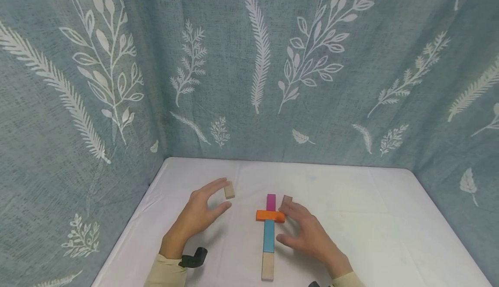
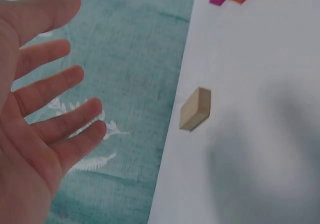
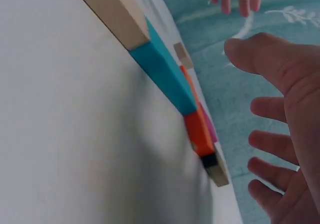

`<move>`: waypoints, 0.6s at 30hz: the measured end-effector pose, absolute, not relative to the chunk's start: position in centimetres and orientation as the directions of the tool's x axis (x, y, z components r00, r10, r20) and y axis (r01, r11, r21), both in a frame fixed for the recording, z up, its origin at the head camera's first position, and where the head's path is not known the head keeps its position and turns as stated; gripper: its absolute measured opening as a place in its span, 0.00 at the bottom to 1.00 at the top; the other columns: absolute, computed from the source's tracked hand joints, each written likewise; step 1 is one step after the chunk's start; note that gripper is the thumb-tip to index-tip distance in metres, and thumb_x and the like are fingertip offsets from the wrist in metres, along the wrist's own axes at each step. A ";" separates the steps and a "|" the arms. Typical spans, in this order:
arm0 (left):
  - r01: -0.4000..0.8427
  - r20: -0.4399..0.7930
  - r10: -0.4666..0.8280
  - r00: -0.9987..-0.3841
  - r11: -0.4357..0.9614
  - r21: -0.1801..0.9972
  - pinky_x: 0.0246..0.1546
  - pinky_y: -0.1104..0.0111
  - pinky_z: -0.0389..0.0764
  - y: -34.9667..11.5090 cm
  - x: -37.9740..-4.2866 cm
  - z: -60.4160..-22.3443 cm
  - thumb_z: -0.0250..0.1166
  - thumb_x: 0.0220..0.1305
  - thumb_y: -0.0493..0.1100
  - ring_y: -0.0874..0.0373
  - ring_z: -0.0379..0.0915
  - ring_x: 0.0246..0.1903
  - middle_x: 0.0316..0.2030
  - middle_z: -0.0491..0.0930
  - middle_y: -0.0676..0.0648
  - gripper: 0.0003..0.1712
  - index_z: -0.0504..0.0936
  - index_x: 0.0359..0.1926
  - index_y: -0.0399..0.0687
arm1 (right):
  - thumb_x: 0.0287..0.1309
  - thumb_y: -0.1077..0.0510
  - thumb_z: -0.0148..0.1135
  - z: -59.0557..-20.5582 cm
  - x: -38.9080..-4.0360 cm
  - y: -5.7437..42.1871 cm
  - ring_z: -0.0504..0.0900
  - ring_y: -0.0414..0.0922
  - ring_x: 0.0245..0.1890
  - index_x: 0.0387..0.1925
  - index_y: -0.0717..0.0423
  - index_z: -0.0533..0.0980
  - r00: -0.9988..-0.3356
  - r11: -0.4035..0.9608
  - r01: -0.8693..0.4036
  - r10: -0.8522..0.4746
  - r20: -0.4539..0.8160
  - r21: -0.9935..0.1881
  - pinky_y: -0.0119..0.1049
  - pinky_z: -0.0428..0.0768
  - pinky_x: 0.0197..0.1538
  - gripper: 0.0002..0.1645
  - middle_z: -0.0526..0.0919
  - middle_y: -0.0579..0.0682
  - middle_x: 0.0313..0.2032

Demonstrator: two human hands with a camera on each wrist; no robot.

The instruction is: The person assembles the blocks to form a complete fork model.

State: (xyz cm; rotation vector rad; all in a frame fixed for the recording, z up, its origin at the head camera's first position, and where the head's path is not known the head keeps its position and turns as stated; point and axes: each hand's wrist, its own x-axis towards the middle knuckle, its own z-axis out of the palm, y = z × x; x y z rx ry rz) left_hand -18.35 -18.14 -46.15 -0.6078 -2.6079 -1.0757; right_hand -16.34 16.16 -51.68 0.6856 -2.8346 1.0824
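Just right of my left hand's [image 1: 196, 213] fingertips, a plain wooden block [image 1: 229, 190] lies on the white cloth; the left wrist view shows the hand apart from it, fingers spread. My right hand [image 1: 309, 233] hovers over the right side of a line of blocks, thumb and fingers apart with nothing between them. That line runs from a plain wooden block [image 1: 267, 266] through a blue block [image 1: 269, 236] and an orange block [image 1: 270, 216] set crosswise to a magenta block [image 1: 271, 202]. Beyond the right fingertips, partly hidden, sits another brownish wooden block [image 1: 286, 200].
A white cloth [image 1: 374, 217] covers the table. Blue-green curtains [image 1: 234, 61] with white leaf prints stand behind it and on both sides. A black band [image 1: 193, 259] is strapped to the left wrist.
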 end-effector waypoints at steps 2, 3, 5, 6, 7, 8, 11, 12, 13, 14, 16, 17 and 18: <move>0.472 0.392 0.275 -0.878 0.638 0.609 0.74 0.42 0.77 -18.4 -18.7 -46.1 0.79 0.66 0.40 0.39 0.75 0.74 0.73 0.79 0.39 0.33 0.82 0.71 0.43 | 0.58 0.40 0.82 -52.1 -16.0 15.9 0.69 0.58 0.81 0.72 0.49 0.80 -0.906 0.664 -0.403 -0.385 0.174 -0.630 0.67 0.75 0.76 0.43 0.74 0.52 0.79; 0.471 0.394 0.272 -0.878 0.635 0.611 0.74 0.41 0.77 -18.5 -18.9 -46.1 0.79 0.66 0.39 0.39 0.76 0.74 0.73 0.80 0.39 0.34 0.82 0.71 0.43 | 0.58 0.39 0.82 -52.3 -15.8 15.9 0.67 0.58 0.82 0.72 0.49 0.79 -0.905 0.661 -0.404 -0.388 0.173 -0.632 0.67 0.75 0.76 0.44 0.73 0.52 0.79; 0.471 0.399 0.265 -0.878 0.629 0.619 0.73 0.41 0.77 -18.7 -19.2 -46.2 0.80 0.66 0.39 0.38 0.76 0.73 0.73 0.80 0.40 0.34 0.82 0.71 0.43 | 0.57 0.39 0.83 -52.6 -15.6 15.8 0.67 0.58 0.82 0.73 0.48 0.79 -0.901 0.656 -0.412 -0.396 0.177 -0.632 0.66 0.75 0.76 0.45 0.72 0.53 0.80; 0.472 0.401 0.264 -0.877 0.625 0.622 0.73 0.41 0.77 -18.7 -19.4 -46.2 0.80 0.65 0.39 0.38 0.76 0.73 0.73 0.80 0.40 0.34 0.82 0.71 0.44 | 0.56 0.38 0.83 -52.8 -15.5 15.7 0.66 0.58 0.82 0.73 0.48 0.79 -0.897 0.655 -0.422 -0.403 0.182 -0.627 0.66 0.75 0.76 0.46 0.71 0.53 0.80; 0.473 0.403 0.262 -0.877 0.622 0.625 0.73 0.40 0.77 -18.7 -19.6 -46.2 0.80 0.66 0.39 0.38 0.76 0.73 0.73 0.80 0.40 0.34 0.82 0.71 0.44 | 0.56 0.37 0.83 -52.9 -15.4 15.6 0.66 0.58 0.82 0.73 0.47 0.79 -0.893 0.656 -0.430 -0.410 0.185 -0.620 0.66 0.75 0.76 0.47 0.71 0.53 0.80; 0.473 0.405 0.259 -0.877 0.617 0.629 0.73 0.40 0.77 -18.8 -19.7 -46.3 0.80 0.66 0.39 0.38 0.76 0.73 0.72 0.80 0.40 0.34 0.82 0.71 0.45 | 0.55 0.36 0.83 -53.1 -15.3 15.6 0.66 0.59 0.82 0.73 0.46 0.78 -0.889 0.656 -0.436 -0.419 0.184 -0.616 0.66 0.75 0.76 0.47 0.70 0.53 0.80; 0.475 0.410 0.255 -0.876 0.609 0.635 0.73 0.41 0.77 -18.9 -20.3 -46.4 0.80 0.66 0.39 0.38 0.76 0.73 0.72 0.81 0.40 0.33 0.82 0.71 0.45 | 0.54 0.33 0.83 -53.5 -15.1 15.4 0.63 0.60 0.83 0.74 0.42 0.77 -0.889 0.664 -0.429 -0.432 0.155 -0.612 0.67 0.74 0.77 0.49 0.68 0.53 0.82; 0.473 0.407 0.254 -0.877 0.606 0.640 0.73 0.41 0.77 -18.9 -20.4 -46.4 0.80 0.66 0.39 0.39 0.76 0.74 0.72 0.80 0.40 0.33 0.82 0.71 0.45 | 0.54 0.32 0.82 -53.6 -15.1 15.4 0.61 0.60 0.84 0.75 0.41 0.76 -0.891 0.667 -0.419 -0.432 0.138 -0.616 0.68 0.73 0.77 0.50 0.66 0.53 0.83; 0.469 0.404 0.252 -0.879 0.605 0.643 0.74 0.40 0.76 -18.9 -20.6 -46.5 0.80 0.66 0.39 0.39 0.76 0.74 0.73 0.80 0.40 0.34 0.82 0.71 0.44 | 0.53 0.31 0.82 -53.8 -15.1 15.4 0.60 0.60 0.85 0.75 0.39 0.76 -0.895 0.674 -0.404 -0.431 0.115 -0.618 0.69 0.72 0.77 0.51 0.65 0.52 0.83; 0.463 0.397 0.250 -0.883 0.602 0.651 0.74 0.40 0.76 -18.8 -20.8 -46.5 0.80 0.66 0.39 0.38 0.75 0.74 0.73 0.80 0.40 0.34 0.82 0.71 0.44 | 0.53 0.30 0.82 -53.9 -15.0 15.4 0.58 0.61 0.86 0.76 0.38 0.75 -0.897 0.674 -0.393 -0.431 0.099 -0.625 0.70 0.70 0.78 0.52 0.63 0.52 0.84; 0.443 0.376 0.242 -0.894 0.599 0.667 0.74 0.39 0.76 -18.8 -21.1 -46.6 0.80 0.65 0.39 0.38 0.74 0.75 0.73 0.79 0.40 0.34 0.82 0.72 0.43 | 0.52 0.28 0.81 -54.1 -15.0 15.3 0.54 0.61 0.87 0.78 0.38 0.74 -0.899 0.672 -0.377 -0.432 0.077 -0.638 0.72 0.68 0.78 0.54 0.61 0.52 0.86; 0.434 0.366 0.240 -0.899 0.599 0.673 0.74 0.39 0.76 -18.8 -21.2 -46.7 0.80 0.66 0.40 0.38 0.74 0.75 0.74 0.79 0.40 0.35 0.82 0.72 0.43 | 0.52 0.27 0.81 -54.2 -15.0 15.3 0.53 0.61 0.87 0.78 0.38 0.73 -0.898 0.669 -0.373 -0.434 0.069 -0.642 0.72 0.68 0.79 0.55 0.60 0.52 0.86; 0.420 0.352 0.235 -0.906 0.598 0.683 0.74 0.39 0.76 -18.8 -21.4 -46.7 0.80 0.66 0.40 0.38 0.73 0.76 0.74 0.79 0.40 0.35 0.81 0.72 0.44 | 0.52 0.27 0.80 -54.3 -15.0 15.3 0.51 0.62 0.88 0.79 0.37 0.73 -0.897 0.667 -0.374 -0.438 0.068 -0.645 0.73 0.67 0.79 0.56 0.59 0.52 0.87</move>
